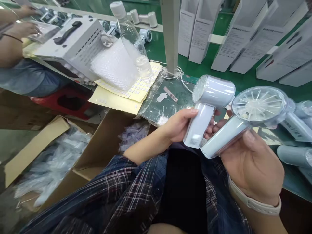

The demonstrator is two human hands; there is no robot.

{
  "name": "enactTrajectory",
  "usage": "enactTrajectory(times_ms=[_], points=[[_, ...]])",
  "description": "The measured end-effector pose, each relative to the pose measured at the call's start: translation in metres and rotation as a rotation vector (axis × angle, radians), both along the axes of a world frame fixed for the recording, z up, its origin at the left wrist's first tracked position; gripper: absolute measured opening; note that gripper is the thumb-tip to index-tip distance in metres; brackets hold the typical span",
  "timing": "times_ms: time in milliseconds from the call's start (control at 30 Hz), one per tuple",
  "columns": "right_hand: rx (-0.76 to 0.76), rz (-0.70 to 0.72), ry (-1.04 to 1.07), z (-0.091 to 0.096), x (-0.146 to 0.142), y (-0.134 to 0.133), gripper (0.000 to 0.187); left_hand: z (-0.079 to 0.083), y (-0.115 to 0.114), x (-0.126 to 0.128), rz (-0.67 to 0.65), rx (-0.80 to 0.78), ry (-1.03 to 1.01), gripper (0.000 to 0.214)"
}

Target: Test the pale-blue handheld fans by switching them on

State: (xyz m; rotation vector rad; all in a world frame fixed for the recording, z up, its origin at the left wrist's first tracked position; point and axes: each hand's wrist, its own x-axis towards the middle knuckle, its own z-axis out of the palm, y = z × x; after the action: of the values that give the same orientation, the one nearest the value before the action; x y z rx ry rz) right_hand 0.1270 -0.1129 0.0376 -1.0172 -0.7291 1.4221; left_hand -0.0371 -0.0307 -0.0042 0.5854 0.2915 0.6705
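Observation:
My left hand (179, 125) grips the handle of a pale handheld fan (209, 104) whose round head points left. My right hand (251, 162) holds a second handheld fan (253, 113) by its handle, its clear round grille facing up toward me. The two fans sit side by side above my lap, handles almost touching. A light strap is on my right wrist.
More fans (297, 130) lie at the right on the green table (246, 79). White cartons (243, 35) stand behind. Sticker sheets (136, 89), bubble wrap (114, 65), a clear bottle (133, 39) and a white post (170, 35) sit ahead. An open cardboard box (97, 152) of bags is at left; another person (21, 65) works beyond.

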Motion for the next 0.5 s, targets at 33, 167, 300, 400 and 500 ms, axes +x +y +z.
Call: enactTrajectory(times_ms=[33,167,300,400,500], points=[[0.001,0.007,0.007,0.001,0.0,-0.002,0.029,0.001,-0.001,0.001,-0.011,-0.031,-0.014,0.064],[-0.026,0.022,-0.071,-0.003,0.005,-0.017,0.037,0.005,-0.005,0.005,-0.051,-0.173,-0.049,0.066],[-0.037,-0.015,-0.197,-0.015,0.015,-0.031,0.055,0.006,-0.006,0.003,-0.115,-0.262,-0.125,0.064],[-0.027,0.018,-0.15,-0.016,0.017,-0.031,0.043,0.002,-0.004,0.002,-0.132,-0.246,-0.135,0.06],[0.038,0.036,-0.02,-0.008,0.012,-0.021,0.035,-0.003,-0.004,0.003,-0.092,-0.136,-0.067,0.062]])
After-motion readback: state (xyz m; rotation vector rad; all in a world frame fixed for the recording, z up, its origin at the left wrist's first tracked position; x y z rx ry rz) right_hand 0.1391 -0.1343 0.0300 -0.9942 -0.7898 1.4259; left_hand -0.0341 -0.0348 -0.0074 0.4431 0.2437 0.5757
